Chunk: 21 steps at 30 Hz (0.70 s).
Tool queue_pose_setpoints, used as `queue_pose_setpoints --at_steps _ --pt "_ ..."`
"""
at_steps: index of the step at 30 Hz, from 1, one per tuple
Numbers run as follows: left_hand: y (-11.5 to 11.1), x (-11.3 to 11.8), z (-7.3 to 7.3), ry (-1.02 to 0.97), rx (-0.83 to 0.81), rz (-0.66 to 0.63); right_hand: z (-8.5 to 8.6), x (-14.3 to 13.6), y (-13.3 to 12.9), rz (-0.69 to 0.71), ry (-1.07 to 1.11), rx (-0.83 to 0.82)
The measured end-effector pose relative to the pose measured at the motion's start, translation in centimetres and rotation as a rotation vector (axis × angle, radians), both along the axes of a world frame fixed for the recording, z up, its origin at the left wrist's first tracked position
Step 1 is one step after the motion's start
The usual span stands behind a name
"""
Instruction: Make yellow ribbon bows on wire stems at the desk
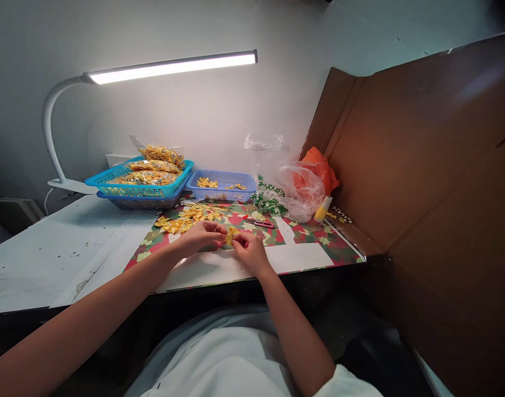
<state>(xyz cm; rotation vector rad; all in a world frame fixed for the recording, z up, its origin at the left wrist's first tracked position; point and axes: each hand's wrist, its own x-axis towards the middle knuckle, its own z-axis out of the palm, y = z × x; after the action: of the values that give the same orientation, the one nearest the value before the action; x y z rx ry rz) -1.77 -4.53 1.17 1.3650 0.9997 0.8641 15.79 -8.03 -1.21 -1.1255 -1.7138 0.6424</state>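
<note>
A small yellow bow (231,235) is held between my two hands above the front of the patterned mat. My right hand (249,251) pinches its right side with thumb and forefinger. On its left side, my left hand (205,236) is closed with fingertips together, on something too small to make out. A pile of yellow ribbon bows (176,224) lies on the mat just behind and left of my left hand. Behind my right hand rests a pink-handled tool (259,223).
A turquoise basket (147,190) with bagged yellow pieces stands at the back left, beside a blue basket (221,193). Plastic bags (296,190) and a yellow-and-white bottle (322,209) sit back right. A cardboard panel (434,149) bounds the right side; a lamp (173,66) hangs above.
</note>
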Motion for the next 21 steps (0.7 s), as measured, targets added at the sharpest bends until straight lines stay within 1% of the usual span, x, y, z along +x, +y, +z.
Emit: queue_pose_setpoints --at_steps 4,8,12,17,21 --pt "-0.09 0.02 0.09 -0.018 -0.013 0.016 0.12 0.04 -0.05 -0.004 0.009 -0.019" --pt "-0.13 0.05 0.1 -0.018 -0.013 -0.005 0.09 0.05 -0.04 -0.005 0.021 -0.03" --pt "-0.28 0.22 0.13 0.04 0.049 -0.017 -0.07 0.05 0.03 -0.002 0.022 -0.021" --pt "-0.74 0.53 0.6 0.118 0.121 -0.006 -0.13 0.06 0.06 -0.014 0.016 -0.023" --pt "-0.86 0.49 0.77 0.164 0.174 -0.03 -0.12 0.07 0.0 -0.007 0.026 -0.025"
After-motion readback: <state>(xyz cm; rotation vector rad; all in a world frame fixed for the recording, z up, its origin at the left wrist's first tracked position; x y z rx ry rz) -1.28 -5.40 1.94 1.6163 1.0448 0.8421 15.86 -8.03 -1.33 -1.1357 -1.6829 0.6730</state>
